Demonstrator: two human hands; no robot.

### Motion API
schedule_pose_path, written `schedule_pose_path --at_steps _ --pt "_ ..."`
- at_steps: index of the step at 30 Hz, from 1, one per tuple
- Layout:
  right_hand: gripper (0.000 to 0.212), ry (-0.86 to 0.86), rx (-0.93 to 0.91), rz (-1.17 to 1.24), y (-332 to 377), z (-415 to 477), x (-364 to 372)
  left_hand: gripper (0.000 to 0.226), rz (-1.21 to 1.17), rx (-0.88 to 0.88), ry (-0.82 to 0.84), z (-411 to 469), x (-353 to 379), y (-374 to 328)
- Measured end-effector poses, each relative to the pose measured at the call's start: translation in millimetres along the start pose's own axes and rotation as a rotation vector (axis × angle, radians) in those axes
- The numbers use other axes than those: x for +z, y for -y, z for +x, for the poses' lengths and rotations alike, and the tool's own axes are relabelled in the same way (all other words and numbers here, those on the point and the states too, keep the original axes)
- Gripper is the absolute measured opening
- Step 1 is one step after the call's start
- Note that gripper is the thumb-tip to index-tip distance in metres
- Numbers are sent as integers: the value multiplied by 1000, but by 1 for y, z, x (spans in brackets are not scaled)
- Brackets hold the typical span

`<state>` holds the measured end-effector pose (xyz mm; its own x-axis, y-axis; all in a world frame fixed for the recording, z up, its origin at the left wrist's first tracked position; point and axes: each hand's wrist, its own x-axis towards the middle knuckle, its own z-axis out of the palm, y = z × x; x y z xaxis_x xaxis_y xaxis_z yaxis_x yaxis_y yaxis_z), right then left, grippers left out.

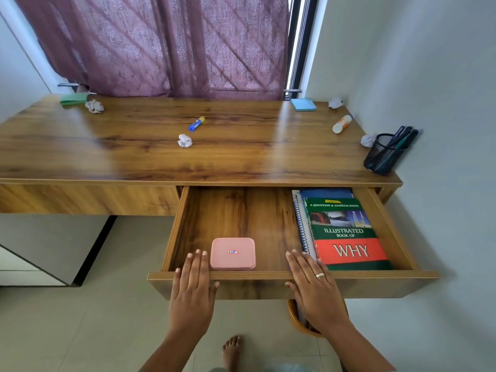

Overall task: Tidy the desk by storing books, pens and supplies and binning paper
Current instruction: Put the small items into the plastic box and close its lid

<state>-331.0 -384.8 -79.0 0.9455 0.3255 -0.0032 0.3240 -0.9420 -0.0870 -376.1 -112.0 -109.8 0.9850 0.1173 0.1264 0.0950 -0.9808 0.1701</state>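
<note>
1. Both hands lie flat over the front edge of the open drawer (pixel 241 275). We see the left hand (pixel 192 285) with fingers straight and together, holding nothing, fingertips reaching just inside.
2. The right hand (pixel 314 287), a ring on one finger, is likewise flat and empty, its fingertips near the spiral notebook (pixel 302 224).
3. In the drawer, a pink box (pixel 233 254) sits at the front between the two hands. At the right, a green-and-red book (pixel 346 234) lies on the notebook and a blue book (pixel 326 192).
4. On the desk (pixel 107 157) we count loose supplies: a blue glue stick (pixel 196 123) mid-desk, a white glue stick (pixel 341 124) at right, a green sticky pad (pixel 73 98) back left and a blue sticky pad (pixel 303 105) back right.
5. Crumpled paper lies scattered. The left paper ball (pixel 94 106) is beside the green pad, the centre paper ball (pixel 184 140) near the blue glue stick and the corner paper ball (pixel 335 102) back right. A fourth paper ball (pixel 367 140) is just beside the mesh pen holder (pixel 382 157), which holds pens (pixel 402 135).
6. An orange bin (pixel 291 315) shows below the drawer, partly behind the right wrist.
</note>
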Motion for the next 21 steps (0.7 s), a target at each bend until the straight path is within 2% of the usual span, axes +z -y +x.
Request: schedule_pose_path --at_steps 8,12,15,18,21 --pt "64 26 69 -43 -5 47 2 62 72 9 -5 49 4 1" --pt "55 -26 37 -65 -10 80 1 63 105 5 28 81 3 1" --pt "75 -25 27 -58 -14 104 0 61 122 21 26 103 2 0" --pt "83 29 20 -81 -18 127 -2 75 156 -5 27 125 -5 -4" --pt "100 43 76 -119 -27 155 -15 76 291 35 54 149 -11 -7"
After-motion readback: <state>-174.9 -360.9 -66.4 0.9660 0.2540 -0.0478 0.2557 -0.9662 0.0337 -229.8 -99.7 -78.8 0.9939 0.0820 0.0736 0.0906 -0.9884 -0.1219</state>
